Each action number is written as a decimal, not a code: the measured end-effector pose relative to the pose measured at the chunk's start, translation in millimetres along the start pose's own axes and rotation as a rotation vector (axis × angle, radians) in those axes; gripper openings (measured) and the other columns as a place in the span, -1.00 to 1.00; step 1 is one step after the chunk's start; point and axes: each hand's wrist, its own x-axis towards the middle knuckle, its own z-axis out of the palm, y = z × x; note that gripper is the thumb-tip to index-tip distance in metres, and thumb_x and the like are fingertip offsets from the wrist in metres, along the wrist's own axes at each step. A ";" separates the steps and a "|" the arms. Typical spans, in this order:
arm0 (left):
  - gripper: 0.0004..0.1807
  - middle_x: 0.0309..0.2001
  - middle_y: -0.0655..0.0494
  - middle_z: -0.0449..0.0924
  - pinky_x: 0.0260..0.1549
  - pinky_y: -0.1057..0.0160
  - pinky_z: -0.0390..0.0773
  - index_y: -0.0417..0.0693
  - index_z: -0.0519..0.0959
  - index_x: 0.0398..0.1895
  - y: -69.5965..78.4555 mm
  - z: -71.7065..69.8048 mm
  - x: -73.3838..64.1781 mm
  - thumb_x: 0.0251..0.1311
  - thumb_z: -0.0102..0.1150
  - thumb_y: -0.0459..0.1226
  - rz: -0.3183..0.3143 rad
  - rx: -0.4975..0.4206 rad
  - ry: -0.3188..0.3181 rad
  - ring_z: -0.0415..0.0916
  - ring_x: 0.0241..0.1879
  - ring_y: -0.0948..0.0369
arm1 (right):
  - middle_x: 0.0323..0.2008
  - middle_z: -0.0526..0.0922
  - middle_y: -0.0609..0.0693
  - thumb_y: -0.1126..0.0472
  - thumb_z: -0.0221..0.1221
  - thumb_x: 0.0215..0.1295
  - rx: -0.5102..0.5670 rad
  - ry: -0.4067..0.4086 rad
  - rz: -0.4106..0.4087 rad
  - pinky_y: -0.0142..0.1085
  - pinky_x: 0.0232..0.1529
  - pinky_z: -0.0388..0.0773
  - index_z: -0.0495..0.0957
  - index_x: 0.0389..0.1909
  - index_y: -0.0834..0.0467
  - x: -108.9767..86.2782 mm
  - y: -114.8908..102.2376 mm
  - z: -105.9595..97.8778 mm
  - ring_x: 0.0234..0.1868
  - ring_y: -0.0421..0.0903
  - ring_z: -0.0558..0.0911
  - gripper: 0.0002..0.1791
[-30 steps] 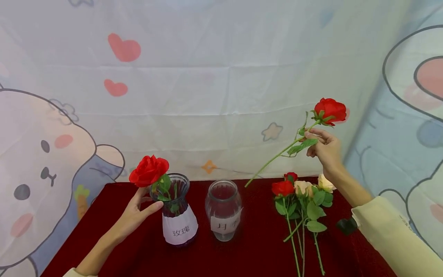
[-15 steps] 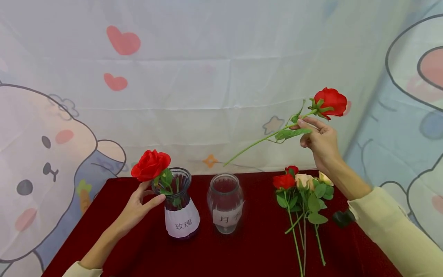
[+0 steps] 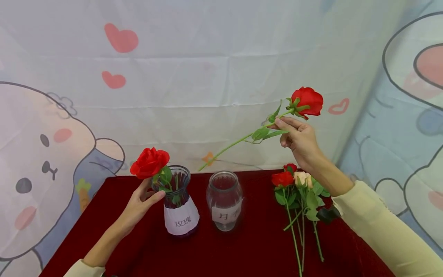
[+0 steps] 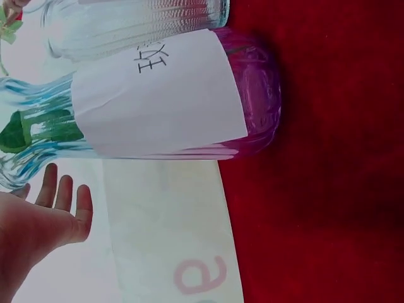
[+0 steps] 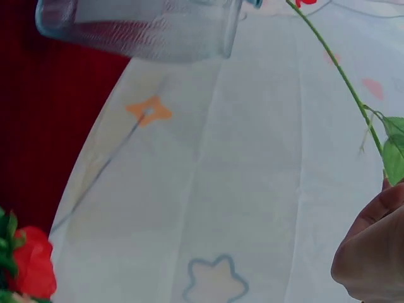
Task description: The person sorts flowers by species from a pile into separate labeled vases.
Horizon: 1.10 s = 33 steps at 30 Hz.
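My right hand pinches the stem of a red rose between thumb and fingers, above the table. The bloom points up right, and the bare stem end slants down left over the clear glass jar. At left, my left hand is beside the neck of a purple-tinted glass vase, thumb near its rim and other fingers loosely bent. Contact with the glass is unclear. Another red rose stands in that vase, leaning left over the hand. Both vessels bear white paper labels with handwritten characters.
Several red and pale roses lie on the dark red cloth at right, below my right forearm. A dark object shows beside the right sleeve. A printed fabric backdrop rises behind the table.
My right hand has carried the rose leftward, and its stem has tilted flatter, with the end now over the clear jar. My left hand has stayed by the vase.
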 end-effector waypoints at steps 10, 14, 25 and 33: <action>-0.14 0.57 -0.27 0.01 0.32 -0.42 0.30 0.11 -0.33 0.68 -0.8 -4.4 -2.2 0.55 -0.06 -0.13 -0.029 0.055 -0.017 0.32 0.35 -0.27 | -0.33 0.82 -0.18 0.19 0.23 0.45 -0.014 -0.076 0.045 -0.50 -0.53 0.41 0.72 -0.26 -0.01 3.6 14.0 35.9 -0.69 -0.27 0.43 -0.89; -0.13 0.58 -0.30 -0.05 0.33 -0.45 0.25 0.15 -0.41 0.67 2.2 -1.4 -4.7 0.58 -0.09 -0.10 -0.042 0.073 -0.038 0.28 0.39 -0.34 | -0.35 0.81 -0.19 0.21 0.22 0.46 -0.020 -0.083 0.017 -0.49 -0.55 0.37 0.71 -0.26 -0.01 5.0 20.4 44.4 -0.66 -0.27 0.37 -0.88; -0.14 0.66 -0.13 -0.41 0.20 -0.44 0.35 0.52 -0.45 0.63 2.8 0.6 -4.5 0.59 -0.12 -0.13 0.043 0.098 -0.065 0.20 0.33 -0.26 | -0.36 0.80 -0.19 0.20 0.22 0.46 -0.088 -0.094 -0.044 -0.44 -0.52 0.42 0.70 -0.24 0.02 8.0 37.8 68.3 -0.69 -0.23 0.45 -0.90; -0.11 0.64 -0.17 -0.26 0.15 -0.35 0.44 0.49 -0.41 0.64 2.8 -2.2 -3.8 0.56 -0.05 -0.11 0.014 0.117 -0.054 0.18 0.36 -0.24 | -0.34 0.80 -0.24 0.25 0.23 0.43 -0.204 -0.146 -0.104 -0.42 -0.56 0.50 0.64 -0.06 0.20 7.7 47.9 86.6 -0.73 -0.19 0.54 -0.84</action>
